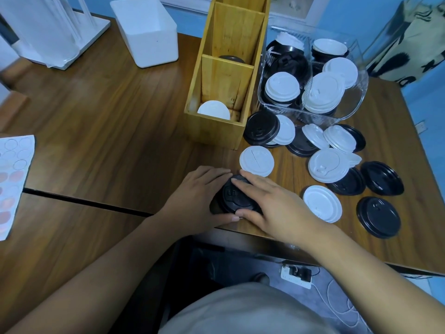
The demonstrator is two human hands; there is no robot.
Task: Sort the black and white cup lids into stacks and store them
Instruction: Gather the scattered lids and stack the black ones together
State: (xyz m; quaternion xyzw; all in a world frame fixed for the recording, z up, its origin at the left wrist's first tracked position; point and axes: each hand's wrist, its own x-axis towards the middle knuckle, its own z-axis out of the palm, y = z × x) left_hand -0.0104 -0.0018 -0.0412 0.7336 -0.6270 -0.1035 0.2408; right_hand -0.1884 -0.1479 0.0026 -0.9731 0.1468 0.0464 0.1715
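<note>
A stack of black lids (pixel 232 197) sits at the table's near edge. My left hand (pixel 197 196) cups its left side, thumb curled under the front. My right hand (pixel 272 206) lies over its top and right side, fingers fairly straight. A white lid (pixel 256 161) lies just behind the stack. Loose black and white lids (pixel 332 165) are scattered to the right. A wooden divided box (pixel 224 131) stands behind, with a white lid (pixel 213 110) in its front compartment and a black lid (pixel 231 59) in the second one.
A clear plastic bin (pixel 358 92) at the back right holds several more black and white lids. A white tub (pixel 147 32) and a white rack (pixel 57 32) stand at the back left. A sticker sheet (pixel 14 179) lies at the left edge.
</note>
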